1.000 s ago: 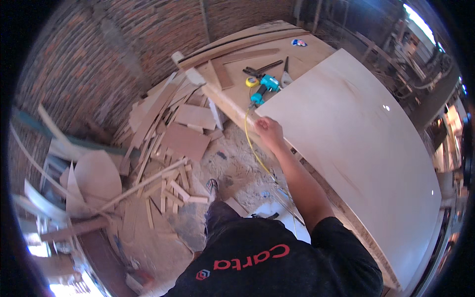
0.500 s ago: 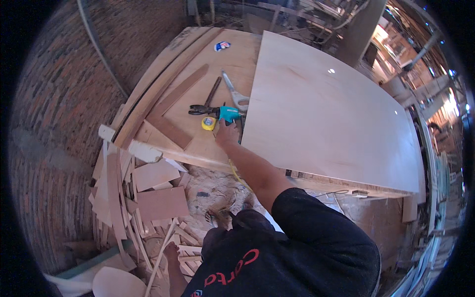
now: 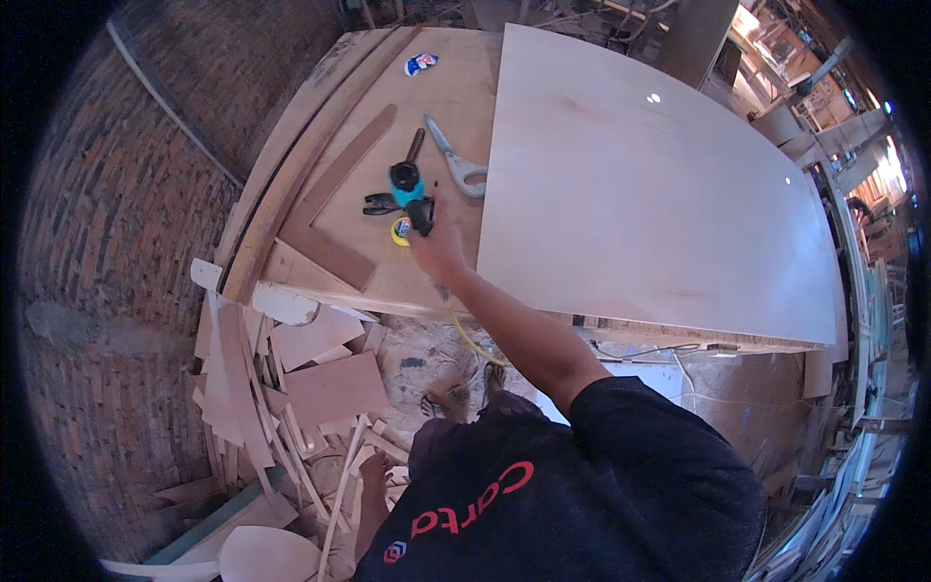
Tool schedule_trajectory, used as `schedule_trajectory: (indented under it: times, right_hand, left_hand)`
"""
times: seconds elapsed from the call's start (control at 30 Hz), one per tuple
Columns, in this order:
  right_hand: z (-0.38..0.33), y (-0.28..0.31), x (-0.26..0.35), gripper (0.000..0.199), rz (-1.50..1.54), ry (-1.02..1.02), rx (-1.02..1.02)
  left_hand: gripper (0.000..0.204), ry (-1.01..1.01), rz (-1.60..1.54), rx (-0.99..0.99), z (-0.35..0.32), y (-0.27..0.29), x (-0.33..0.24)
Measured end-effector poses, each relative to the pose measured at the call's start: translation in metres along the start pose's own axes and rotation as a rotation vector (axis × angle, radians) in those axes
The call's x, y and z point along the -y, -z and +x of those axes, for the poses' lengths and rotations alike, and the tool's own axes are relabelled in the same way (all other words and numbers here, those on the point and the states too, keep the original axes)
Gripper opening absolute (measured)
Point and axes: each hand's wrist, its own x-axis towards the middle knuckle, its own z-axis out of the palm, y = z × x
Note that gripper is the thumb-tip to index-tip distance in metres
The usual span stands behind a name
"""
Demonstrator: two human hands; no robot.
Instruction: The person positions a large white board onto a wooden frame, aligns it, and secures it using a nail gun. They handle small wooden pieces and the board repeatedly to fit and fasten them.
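The right hand has its grip wrapped around the dark handle of a teal nail gun, which is over the worktop. From the gun, a yellow tape measure sits just beside it at six o'clock, pliers at eight and a saw at two. A large pale panel spreads at three o'clock, and brown wood strips form an angle toward eight. Farther off, a crumpled wrapper lies at twelve. The left hand hangs at six, near wood offcuts; whether its grip holds anything cannot be told.
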Motion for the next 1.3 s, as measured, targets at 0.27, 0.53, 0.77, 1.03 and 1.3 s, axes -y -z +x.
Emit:
schedule_trajectory:
  times: [0.27, 0.53, 0.77, 1.03, 1.3]
  right_hand:
    - [-0.112, 0.097, 0.054, 0.09, 0.215, 0.19, 0.35]
    - [-0.261, 0.276, 0.05, 0.076, -0.017, -0.01, -0.062]
    - [-0.425, 0.408, 0.019, 0.068, -0.328, -0.352, -0.54]
    - [-0.652, 0.579, -0.032, 0.058, -0.578, -0.615, -0.846]
    - [-0.817, 0.73, 0.029, 0.063, -0.94, -1.076, -1.13]
  left_hand:
    - [0.019, 0.109, 0.211, 0.237, 0.055, -0.039, -0.053]
    - [0.021, 0.173, 0.502, 0.481, 0.099, -0.111, -0.096]
    - [0.023, 0.07, 0.709, 0.539, 0.083, -0.192, -0.114]
    - [0.025, -0.139, 1.127, 0.818, 0.005, -0.373, -0.077]
    - [0.028, -0.302, 1.237, 1.087, -0.142, -0.638, -0.06]
